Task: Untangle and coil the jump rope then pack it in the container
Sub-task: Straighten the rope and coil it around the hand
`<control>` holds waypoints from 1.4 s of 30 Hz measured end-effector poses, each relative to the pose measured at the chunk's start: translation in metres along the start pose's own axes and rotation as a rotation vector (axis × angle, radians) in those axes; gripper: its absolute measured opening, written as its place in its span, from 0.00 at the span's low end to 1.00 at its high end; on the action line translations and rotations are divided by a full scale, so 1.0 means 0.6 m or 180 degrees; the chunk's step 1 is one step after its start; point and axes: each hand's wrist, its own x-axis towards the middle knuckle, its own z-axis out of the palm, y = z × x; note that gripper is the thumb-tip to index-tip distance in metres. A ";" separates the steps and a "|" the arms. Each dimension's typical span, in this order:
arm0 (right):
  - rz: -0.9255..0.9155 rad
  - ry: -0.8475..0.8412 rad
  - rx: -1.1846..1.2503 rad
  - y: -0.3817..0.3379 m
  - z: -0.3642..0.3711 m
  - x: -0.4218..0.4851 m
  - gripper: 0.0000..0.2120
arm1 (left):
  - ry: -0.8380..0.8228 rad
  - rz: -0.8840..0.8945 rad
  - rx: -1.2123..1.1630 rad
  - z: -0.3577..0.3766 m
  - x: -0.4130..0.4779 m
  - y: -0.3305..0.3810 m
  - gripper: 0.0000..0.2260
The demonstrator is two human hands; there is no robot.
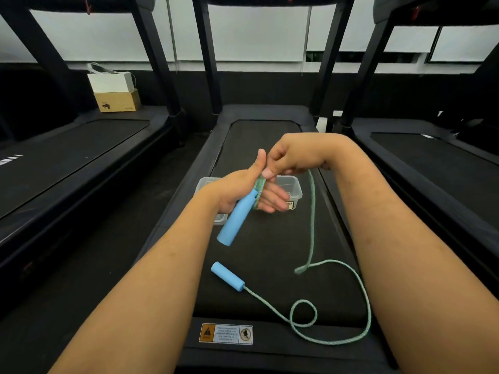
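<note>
My left hand (243, 193) is held out flat above the treadmill belt with its thumb up. Several turns of the pale green jump rope (312, 225) are wound round its palm, and one blue handle (237, 218) lies across it and hangs down. My right hand (291, 157) pinches the rope just above the left fingers. From there the rope drops to the belt, loops about and ends at the second blue handle (227, 276), which lies flat. A clear plastic container (293, 186) stands open on the belt behind my hands, partly hidden by them.
The container's clear lid (220, 219) lies beside it, under my left wrist. The black treadmill belt (270, 252) carries everything, with a warning sticker (226, 333) at its near end. More treadmills flank it left and right. Cardboard boxes (116, 93) are stacked at the far left.
</note>
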 end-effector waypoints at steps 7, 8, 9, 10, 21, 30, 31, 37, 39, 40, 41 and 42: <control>-0.0500 0.0988 0.1136 0.036 0.009 0.000 0.13 | -0.0860 0.0248 -0.0600 0.008 -0.014 0.006 0.44; -0.0503 0.1108 0.1165 0.041 0.014 0.003 0.12 | -0.0888 0.0378 -0.0825 0.007 -0.015 0.004 0.41; -0.0493 0.1163 0.1127 0.044 0.020 0.006 0.10 | -0.0871 0.0525 -0.1094 0.005 -0.014 0.002 0.36; -0.0470 0.1147 0.0966 0.049 0.027 0.010 0.07 | -0.0830 0.0697 -0.1369 0.004 -0.012 0.000 0.32; 0.0214 -0.0361 0.0632 0.028 0.092 0.035 0.14 | 0.0309 0.1136 -0.2215 -0.028 0.012 -0.014 0.23; 0.0334 -0.1184 0.0580 -0.010 0.044 0.019 0.12 | -0.0069 -0.0145 -0.0666 -0.026 -0.004 0.000 0.22; 0.0277 -0.1168 0.0631 -0.011 0.041 0.015 0.12 | -0.0204 -0.0217 -0.0776 -0.022 -0.007 0.000 0.24; -0.0180 -0.0594 0.0829 0.004 0.021 -0.002 0.14 | -0.1102 -0.0347 -0.0383 -0.017 -0.025 0.005 0.51; -0.0336 -0.0350 0.1094 0.015 0.021 -0.004 0.13 | -0.1254 -0.0304 -0.0357 -0.015 -0.029 0.009 0.50; -0.0399 -0.0228 0.1240 0.021 0.022 -0.004 0.13 | -0.1274 -0.0257 -0.0372 -0.014 -0.030 0.011 0.48; -0.0455 -0.0133 0.1393 0.027 0.022 -0.004 0.12 | -0.1256 -0.0199 -0.0447 -0.012 -0.032 0.012 0.45; -0.0511 -0.0060 0.1565 0.031 0.024 -0.003 0.13 | -0.1177 -0.0103 -0.0551 -0.011 -0.035 0.014 0.41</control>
